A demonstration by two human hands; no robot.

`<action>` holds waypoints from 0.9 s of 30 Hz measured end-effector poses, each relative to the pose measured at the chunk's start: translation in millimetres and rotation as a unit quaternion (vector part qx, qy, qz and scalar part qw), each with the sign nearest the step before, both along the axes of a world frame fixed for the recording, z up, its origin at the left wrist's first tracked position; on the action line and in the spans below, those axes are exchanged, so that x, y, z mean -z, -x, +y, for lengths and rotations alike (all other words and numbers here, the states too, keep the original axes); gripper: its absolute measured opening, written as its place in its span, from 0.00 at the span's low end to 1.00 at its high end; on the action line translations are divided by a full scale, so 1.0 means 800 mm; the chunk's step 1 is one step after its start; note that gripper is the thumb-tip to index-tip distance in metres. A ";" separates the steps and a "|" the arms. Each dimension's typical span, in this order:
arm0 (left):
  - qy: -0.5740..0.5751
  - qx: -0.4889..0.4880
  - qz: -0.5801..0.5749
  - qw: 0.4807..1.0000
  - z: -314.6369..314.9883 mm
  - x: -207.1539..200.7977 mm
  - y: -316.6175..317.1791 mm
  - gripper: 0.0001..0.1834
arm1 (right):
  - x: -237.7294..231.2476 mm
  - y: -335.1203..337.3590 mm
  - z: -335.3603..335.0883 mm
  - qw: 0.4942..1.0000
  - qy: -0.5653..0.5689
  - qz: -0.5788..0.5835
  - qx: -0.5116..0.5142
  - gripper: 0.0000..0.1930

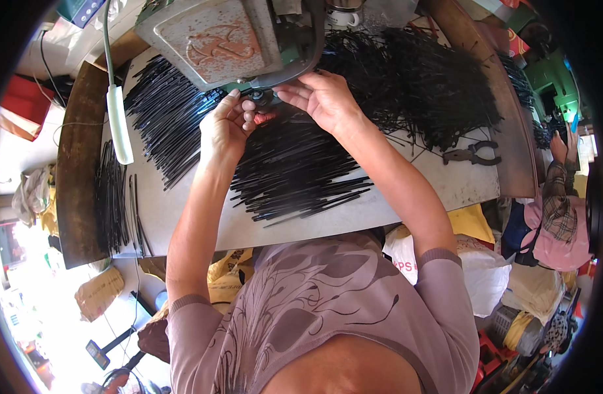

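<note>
Both my hands are raised under the front of a worn grey-green machine [209, 43] with an orange raised emblem. My left hand [228, 125] is closed, thumb and fingertips together by the machine's lower edge; whatever they pinch is too small to make out. To its right, my right hand [324, 102] has bent fingers drawn together at the dark lower part of the machine, and what they grip is hidden. Below and between the hands lies a pile of thin black rods [295, 167]. Another bundle of black rods [163, 121] lies left of my left hand.
Tangled thin black pieces [426, 85] cover the table's right side, near dark-handled pliers [473, 153]. A white lamp [117, 125] hangs at left. Wooden boards [81, 164] edge the table [176, 223]. A mug [343, 18] stands behind. Another person [557, 217] sits at far right.
</note>
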State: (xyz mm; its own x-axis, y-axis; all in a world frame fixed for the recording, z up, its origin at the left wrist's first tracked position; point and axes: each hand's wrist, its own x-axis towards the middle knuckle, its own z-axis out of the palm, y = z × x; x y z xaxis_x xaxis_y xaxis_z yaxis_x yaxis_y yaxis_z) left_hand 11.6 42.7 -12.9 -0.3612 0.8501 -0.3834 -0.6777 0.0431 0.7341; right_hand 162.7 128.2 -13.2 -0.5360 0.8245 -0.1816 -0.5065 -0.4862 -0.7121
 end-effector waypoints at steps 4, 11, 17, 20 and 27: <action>-0.001 -0.009 0.005 1.000 0.000 0.001 -0.005 0.08 | -0.003 -0.001 -0.005 1.000 -0.003 -0.003 0.013 0.09; -0.054 0.011 -0.047 0.997 -0.001 0.017 -0.012 0.09 | 0.005 -0.004 -0.017 0.998 0.034 0.053 0.030 0.11; -0.019 0.016 -0.004 1.000 -0.002 -0.006 -0.012 0.08 | -0.017 -0.070 -0.006 0.990 -0.004 -0.096 -0.099 0.17; 0.028 0.097 -0.014 0.995 -0.008 0.000 0.023 0.09 | -0.049 -0.129 -0.002 0.907 -0.229 -0.318 -0.152 0.17; -0.034 0.160 0.012 0.986 -0.020 -0.018 0.019 0.06 | -0.046 -0.205 0.005 0.432 -0.548 -0.715 -0.048 0.09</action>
State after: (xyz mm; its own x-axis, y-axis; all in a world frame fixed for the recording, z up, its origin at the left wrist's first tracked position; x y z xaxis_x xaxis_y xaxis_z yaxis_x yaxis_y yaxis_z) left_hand -3.3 26.5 1.3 -0.0786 0.9453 -0.3167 -0.6196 0.2026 0.7583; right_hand 326.5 132.5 23.8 -0.5632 0.8217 0.0873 0.8167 0.5696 -0.0930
